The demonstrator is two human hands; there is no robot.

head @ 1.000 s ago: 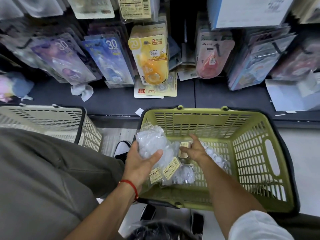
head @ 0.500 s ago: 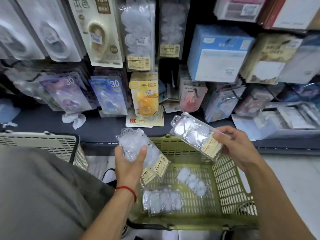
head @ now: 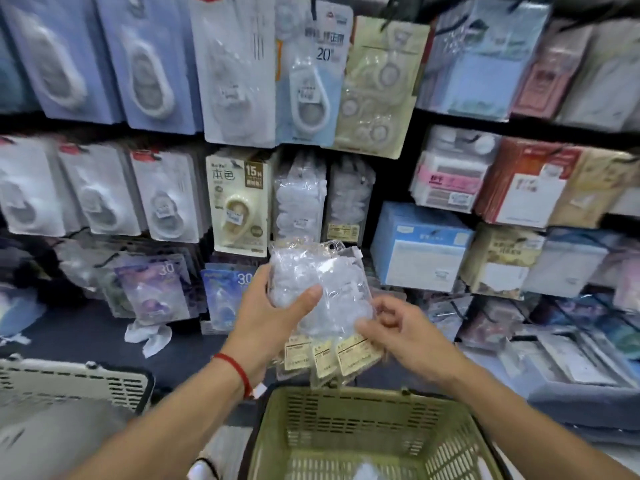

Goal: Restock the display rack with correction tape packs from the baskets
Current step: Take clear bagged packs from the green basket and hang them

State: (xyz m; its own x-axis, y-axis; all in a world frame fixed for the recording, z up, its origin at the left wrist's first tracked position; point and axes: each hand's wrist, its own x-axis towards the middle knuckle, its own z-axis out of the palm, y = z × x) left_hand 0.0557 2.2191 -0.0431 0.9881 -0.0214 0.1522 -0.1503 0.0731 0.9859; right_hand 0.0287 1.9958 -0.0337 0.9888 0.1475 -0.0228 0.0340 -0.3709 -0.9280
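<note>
Left hand (head: 273, 317) grips the packs (head: 322, 299); right hand (head: 398, 327) pinches their lower edge above the basket (head: 346, 403); hanging them on the rack (head: 394, 188) likely comes next.

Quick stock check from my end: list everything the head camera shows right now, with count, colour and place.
clear packs: at least three, transparent with cream labels, held above the green basket
green basket: one, olive green, bottom centre
white basket: one, off-white, bottom left
hanging packs: many, white, blue, cream, purple, on the rack's left and centre
boxes: several, blue, red, tan, pink, on the shelves at right
left hand: red wrist cord, grips the clear packs
right hand: pinches the packs' lower right edge
</note>
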